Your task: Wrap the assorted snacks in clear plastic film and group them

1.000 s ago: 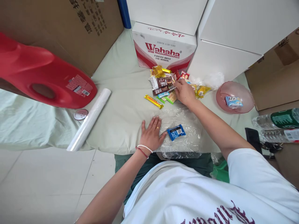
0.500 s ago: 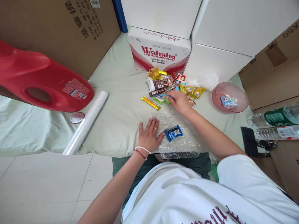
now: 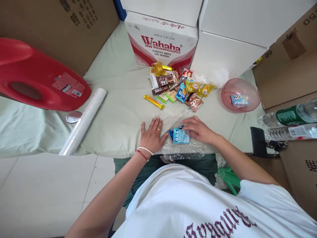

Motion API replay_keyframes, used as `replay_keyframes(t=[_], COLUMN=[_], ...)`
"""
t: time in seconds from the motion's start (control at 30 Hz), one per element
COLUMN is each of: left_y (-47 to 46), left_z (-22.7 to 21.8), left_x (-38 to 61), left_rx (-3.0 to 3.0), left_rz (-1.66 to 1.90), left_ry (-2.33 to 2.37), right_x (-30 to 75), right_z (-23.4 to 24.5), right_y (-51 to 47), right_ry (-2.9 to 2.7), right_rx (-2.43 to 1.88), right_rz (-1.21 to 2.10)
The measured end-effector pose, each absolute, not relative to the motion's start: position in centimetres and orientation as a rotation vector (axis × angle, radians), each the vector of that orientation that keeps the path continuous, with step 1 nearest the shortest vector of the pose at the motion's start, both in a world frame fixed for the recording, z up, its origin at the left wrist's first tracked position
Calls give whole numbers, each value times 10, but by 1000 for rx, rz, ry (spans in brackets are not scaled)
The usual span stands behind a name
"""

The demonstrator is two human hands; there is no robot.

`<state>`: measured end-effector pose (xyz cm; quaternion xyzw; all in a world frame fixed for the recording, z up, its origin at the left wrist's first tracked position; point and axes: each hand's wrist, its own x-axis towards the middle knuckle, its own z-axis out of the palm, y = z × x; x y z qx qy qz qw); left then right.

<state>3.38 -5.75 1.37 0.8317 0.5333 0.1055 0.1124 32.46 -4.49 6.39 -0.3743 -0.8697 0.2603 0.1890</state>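
While the left hand (image 3: 151, 137) lies palm down near the centre of the frame, its fingers slightly parted and holding nothing, the right hand (image 3: 200, 130) reaches in from the right with bent fingers. In this head view, the right fingertips touch the upper and right edges of a light blue, rectangular foil packet (image 3: 181, 136), just below the centre; whether they pinch it or merely rest against it cannot be told. That packet overlaps a dark blue foil packet (image 3: 171, 134), whose left corner and upper edge show. Both are over a crinkled sheet of clear plastic film (image 3: 192, 151), which hangs over the front edge of the pale green cloth (image 3: 121, 129). The left thumb is just beside the dark blue packet.

Above the hands, in the upper middle, a loose heap of brown, yellow, green, red and blue snack packets (image 3: 166, 79) spreads before a white and red cardboard carton (image 3: 160, 44) marked "Wahaha". A slim yellow and red stick-shaped packet (image 3: 154, 101) lies at the heap's lower left. At right of centre, a translucent pink round bowl (image 3: 226, 104) contains a pale blue and white packet (image 3: 239, 100). At left, a long white plastic-looking roll (image 3: 84, 121) lies slanted beside a big red plastic jug (image 3: 47, 77).
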Motion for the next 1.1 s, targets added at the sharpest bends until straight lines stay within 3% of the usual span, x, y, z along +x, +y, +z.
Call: replay_keyframes(t=[0.27, 0.47, 0.6, 0.73, 0.83, 0.93, 1.1], left_y=[-59, -54, -39, -39, -53, -64, -63], left_z=[15, 14, 17, 30, 37, 37, 36], left_x=[36, 36, 29, 19, 22, 34, 48], left_rx=[2445, 2433, 2385, 2087, 1890, 1972, 1644], left_rz=[271, 241, 297, 568, 454, 436, 761], left_ry=[1609, 1587, 1545, 1951, 2153, 1957, 1675], right_x=[289, 300, 283, 275, 278, 281, 283], right_z=[73, 72, 67, 56, 50, 45, 46], right_y=[-73, -59, -48, -45, -46, -46, -46], right_ry=[-2746, -2544, -2761, -2823, -2768, -2723, -2690], right_rx=[-1320, -1193, -1102, -1147, -1150, -1150, -1166], right_rz=[533, 650, 645, 573, 572, 590, 635])
